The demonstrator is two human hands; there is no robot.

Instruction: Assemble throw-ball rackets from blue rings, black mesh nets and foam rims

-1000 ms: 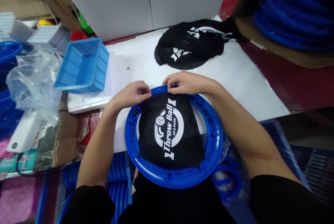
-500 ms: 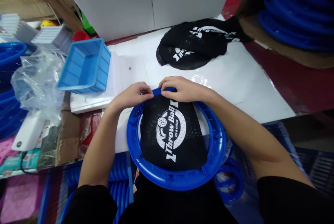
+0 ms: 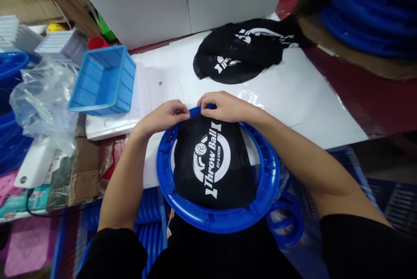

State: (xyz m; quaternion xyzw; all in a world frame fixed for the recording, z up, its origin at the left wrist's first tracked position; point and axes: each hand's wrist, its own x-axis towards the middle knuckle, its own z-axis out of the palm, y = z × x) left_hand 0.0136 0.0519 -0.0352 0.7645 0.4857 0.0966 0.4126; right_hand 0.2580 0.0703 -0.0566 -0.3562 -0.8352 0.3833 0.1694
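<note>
A blue plastic ring (image 3: 220,222) is tilted against my body at the table's near edge. Across its opening lies a black mesh cloth (image 3: 239,162) printed "Throw Ball"; gaps show between cloth and ring on the left and right. My left hand (image 3: 171,115) pinches the far rim and the cloth edge, left of centre. Just beside it, my right hand (image 3: 220,106) has its fingers curled over the same rim, thumb on the cloth. More black mesh cloths (image 3: 241,60) with the same print lie overlapping farther back on the table.
A light blue bin (image 3: 102,81) stands at the left beside a crumpled clear bag (image 3: 44,101). The large white carton (image 3: 156,10) closes off the back. Blue rings (image 3: 365,18) are stacked at the right rear, and others (image 3: 148,235) fill a crate below.
Both hands keep their hold at the far rim with little movement. The whole view has shifted slightly, so the ring and table appear a little higher and farther left.
</note>
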